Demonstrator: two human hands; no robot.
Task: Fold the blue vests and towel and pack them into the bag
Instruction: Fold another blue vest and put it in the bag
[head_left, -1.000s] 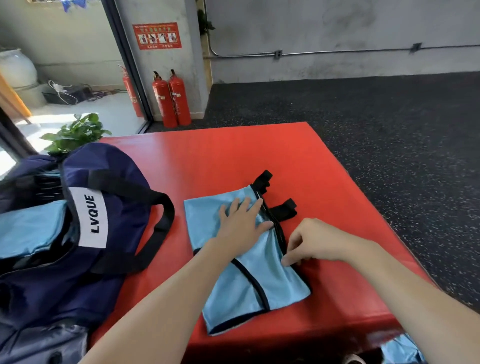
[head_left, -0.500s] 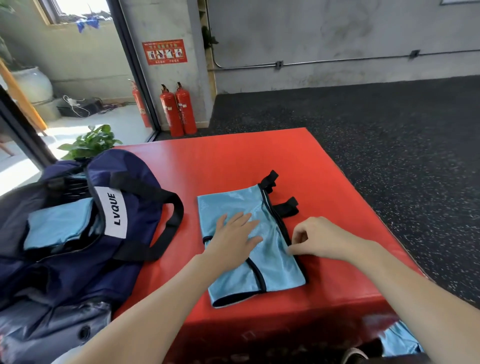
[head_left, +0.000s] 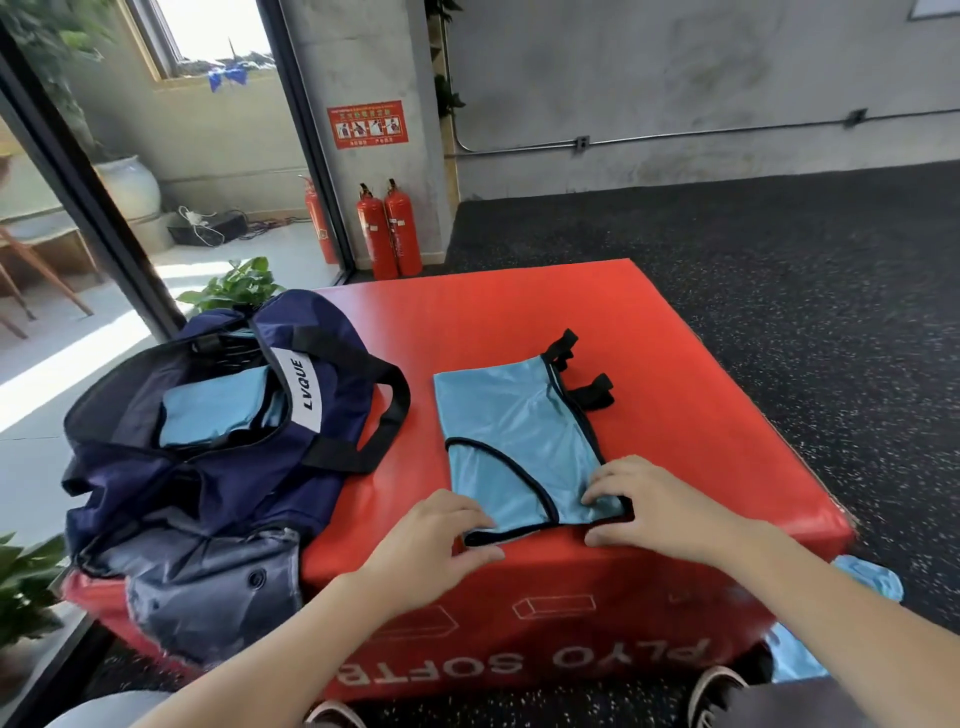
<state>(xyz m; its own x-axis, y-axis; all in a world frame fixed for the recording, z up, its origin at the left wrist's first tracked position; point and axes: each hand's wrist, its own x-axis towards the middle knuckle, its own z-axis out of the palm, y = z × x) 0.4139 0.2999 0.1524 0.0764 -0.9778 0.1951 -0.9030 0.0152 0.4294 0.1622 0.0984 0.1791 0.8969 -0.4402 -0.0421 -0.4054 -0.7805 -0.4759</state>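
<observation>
At nine o'clock on the red box (head_left: 519, 322) sits the open navy bag (head_left: 208, 467), a folded blue cloth (head_left: 218, 410) already inside it. Toward the centre lies the blue vest (head_left: 514, 431), folded flat, its black straps pointing to one o'clock. The left hand (head_left: 431, 545) pinches the vest's near left corner at six o'clock. The right hand (head_left: 654, 512) grips the near right corner, fingers curled over the fabric at five o'clock.
</observation>
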